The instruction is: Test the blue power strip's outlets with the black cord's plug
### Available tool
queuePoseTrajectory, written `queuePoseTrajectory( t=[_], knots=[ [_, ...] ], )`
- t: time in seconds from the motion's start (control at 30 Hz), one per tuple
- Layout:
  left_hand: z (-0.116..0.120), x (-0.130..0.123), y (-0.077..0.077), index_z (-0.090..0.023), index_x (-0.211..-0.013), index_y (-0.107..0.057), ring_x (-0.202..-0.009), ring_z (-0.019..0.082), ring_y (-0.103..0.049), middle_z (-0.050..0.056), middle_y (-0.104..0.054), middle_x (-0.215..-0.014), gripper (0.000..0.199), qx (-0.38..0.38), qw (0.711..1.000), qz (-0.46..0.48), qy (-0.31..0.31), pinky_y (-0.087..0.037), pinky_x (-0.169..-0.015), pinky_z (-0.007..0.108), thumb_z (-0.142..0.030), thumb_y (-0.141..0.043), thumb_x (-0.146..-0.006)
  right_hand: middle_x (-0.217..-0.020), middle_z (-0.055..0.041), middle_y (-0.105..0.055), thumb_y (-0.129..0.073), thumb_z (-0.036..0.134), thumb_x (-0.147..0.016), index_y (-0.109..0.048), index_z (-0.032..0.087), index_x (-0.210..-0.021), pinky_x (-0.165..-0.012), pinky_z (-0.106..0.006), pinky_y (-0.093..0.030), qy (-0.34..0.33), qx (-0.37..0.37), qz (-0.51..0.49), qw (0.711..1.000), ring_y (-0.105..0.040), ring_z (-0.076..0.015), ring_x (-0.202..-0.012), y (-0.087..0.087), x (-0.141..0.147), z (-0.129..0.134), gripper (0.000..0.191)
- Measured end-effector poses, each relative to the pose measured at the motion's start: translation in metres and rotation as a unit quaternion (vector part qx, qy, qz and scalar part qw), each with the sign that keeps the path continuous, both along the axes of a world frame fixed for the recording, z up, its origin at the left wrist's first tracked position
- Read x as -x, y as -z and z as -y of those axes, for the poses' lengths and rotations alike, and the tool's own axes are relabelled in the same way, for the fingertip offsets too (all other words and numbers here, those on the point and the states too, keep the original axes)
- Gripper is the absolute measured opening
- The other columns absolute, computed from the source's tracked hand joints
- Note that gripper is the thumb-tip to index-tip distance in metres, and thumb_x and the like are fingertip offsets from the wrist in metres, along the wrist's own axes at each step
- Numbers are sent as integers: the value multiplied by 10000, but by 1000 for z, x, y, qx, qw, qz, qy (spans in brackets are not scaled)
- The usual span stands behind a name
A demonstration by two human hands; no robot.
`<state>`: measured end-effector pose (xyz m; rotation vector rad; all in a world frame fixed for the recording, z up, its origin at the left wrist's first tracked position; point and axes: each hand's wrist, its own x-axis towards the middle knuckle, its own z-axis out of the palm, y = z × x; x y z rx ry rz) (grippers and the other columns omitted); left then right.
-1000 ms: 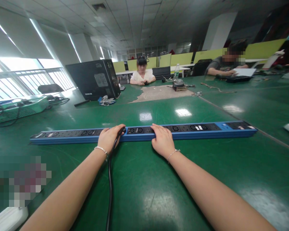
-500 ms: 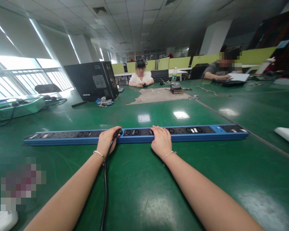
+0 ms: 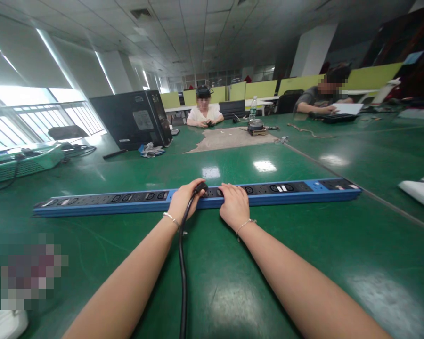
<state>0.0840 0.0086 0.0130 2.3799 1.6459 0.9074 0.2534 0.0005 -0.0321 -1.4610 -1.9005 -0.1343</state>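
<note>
One basket and one computer case stand beyond the power strip.

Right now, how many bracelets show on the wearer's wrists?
2: left bracelet on the wrist of the left hand, which holds a black plug; right bracelet on the wrist of the right hand, which touches the power strip.

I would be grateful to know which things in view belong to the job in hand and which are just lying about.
Job in hand:
power strip, under the right hand
plug, in the left hand
cable

Lying about:
computer case
gloves
basket
bottle
</note>
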Motion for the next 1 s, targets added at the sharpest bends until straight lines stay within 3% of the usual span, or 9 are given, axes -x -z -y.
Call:
queuePoseTrajectory(
  t=[0.33,0.53,0.73,0.87,1.0],
  knots=[
    [-6,-27,-2,-279,-1175,-540,-986,250,-598,69,-674,-1051,329,-26,990,-130,-43,-398,-878,403,-373,-427,-880,-1207,-68,-603,-442,73,-730,-592,166,-1102,-1047,-376,-245,-1,-9,-4,1000,-469,-210,-1167,1,1,0,412],
    [0,-33,0,-281,-1136,-542,-978,246,-591,73,-675,-1011,279,-55,983,-171,-42,-335,-916,447,-332,-420,-890,-1210,-76,-601,-446,73,-725,-588,161,-1106,-1042,-377,-249,-3,-9,-6,1000,-467,-208,-1170,0,1,1,416],
    [10,-32,10,-299,-1198,-475,-1024,198,-582,33,-644,-1118,305,-65,983,-166,-41,-342,-941,414,-312,-370,-912,-1225,-90,-592,-451,62,-700,-557,156,-1166,-1034,-411,-264,-9,-1,-23,1000,-485,-218,-1157,-2,2,2,488],
    [13,-30,20,-255,-1266,-417,-1141,198,-523,55,-601,-1215,402,-74,986,-143,-45,-327,-986,401,-386,-408,-886,-1314,-92,-520,-429,63,-702,-501,154,-1254,-1041,-399,-298,-72,-23,-38,996,-467,-203,-1184,-5,6,4,564],
    [12,-26,27,-174,-1313,-383,-1231,231,-449,111,-527,-1316,542,-61,983,-167,-36,-301,-1021,419,-341,-498,-811,-1404,-73,-421,-444,80,-712,-485,201,-1300,-1018,-361,-363,-157,-34,-19,987,-447,-197,-1214,-6,7,4,601]
  ],
)
